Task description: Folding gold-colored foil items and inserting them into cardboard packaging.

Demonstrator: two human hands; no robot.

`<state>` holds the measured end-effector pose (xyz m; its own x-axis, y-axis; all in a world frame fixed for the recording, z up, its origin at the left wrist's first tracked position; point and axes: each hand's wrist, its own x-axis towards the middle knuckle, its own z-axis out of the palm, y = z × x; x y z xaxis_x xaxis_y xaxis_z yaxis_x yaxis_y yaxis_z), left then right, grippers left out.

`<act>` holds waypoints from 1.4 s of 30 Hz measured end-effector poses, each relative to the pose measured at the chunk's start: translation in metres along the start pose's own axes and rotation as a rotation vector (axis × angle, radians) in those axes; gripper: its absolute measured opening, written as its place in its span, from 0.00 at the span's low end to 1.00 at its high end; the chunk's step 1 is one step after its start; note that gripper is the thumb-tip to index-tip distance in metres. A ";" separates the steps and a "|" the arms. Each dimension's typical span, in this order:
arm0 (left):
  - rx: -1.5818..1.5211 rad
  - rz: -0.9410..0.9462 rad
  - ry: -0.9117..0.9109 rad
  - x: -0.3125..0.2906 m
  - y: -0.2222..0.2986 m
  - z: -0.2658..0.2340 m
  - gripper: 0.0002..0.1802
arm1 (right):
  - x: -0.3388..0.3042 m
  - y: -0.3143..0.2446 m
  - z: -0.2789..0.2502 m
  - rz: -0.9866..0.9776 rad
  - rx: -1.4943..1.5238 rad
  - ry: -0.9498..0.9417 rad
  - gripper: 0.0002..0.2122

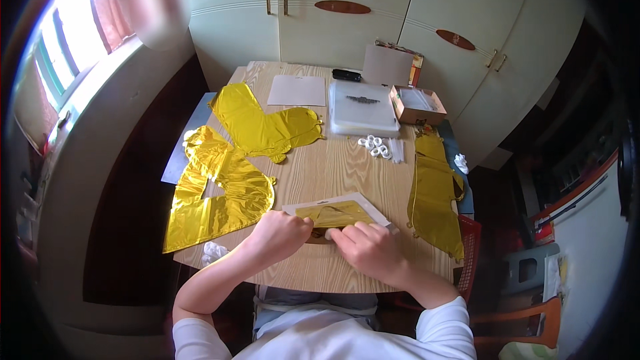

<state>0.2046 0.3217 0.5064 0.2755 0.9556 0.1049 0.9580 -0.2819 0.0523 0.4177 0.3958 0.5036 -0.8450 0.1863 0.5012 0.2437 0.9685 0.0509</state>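
A flat packet with a pale card edge and a hang hole lies near the front of the table, with folded gold foil inside it. My left hand is closed on its near left edge. My right hand is closed on the near edge further right, a short gap from the left one. The fingertips of both are partly hidden. To the left lie two flat gold foil balloons, a crinkled one and a smoother one. A third gold foil balloon lies along the right side.
At the back stand a stack of clear plastic sleeves, an open box, a grey card and a black case. White ribbon rolls lie by the stack. Crumpled white tissue sits at the left edge. A red chair is at right.
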 end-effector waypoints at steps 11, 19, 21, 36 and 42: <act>0.022 0.001 -0.017 -0.009 0.012 0.005 0.04 | -0.024 -0.029 0.011 0.076 0.233 -0.200 0.29; 0.068 0.006 -0.016 -0.012 0.024 0.016 0.05 | -0.022 -0.024 0.032 0.215 0.358 -0.538 0.40; 0.090 -0.008 0.001 -0.014 0.026 0.021 0.04 | -0.020 -0.023 0.033 0.260 0.391 -0.627 0.41; 0.226 -0.017 0.132 -0.030 0.032 0.077 0.12 | -0.072 -0.029 0.051 0.150 0.332 -0.526 0.45; 0.158 0.033 0.269 -0.048 0.029 0.110 0.17 | -0.098 -0.007 0.052 0.063 0.643 -0.583 0.35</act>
<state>0.2278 0.2769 0.3932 0.2961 0.8830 0.3642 0.9551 -0.2758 -0.1079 0.4740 0.3789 0.4089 -0.9909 0.1271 -0.0447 0.1308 0.8265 -0.5476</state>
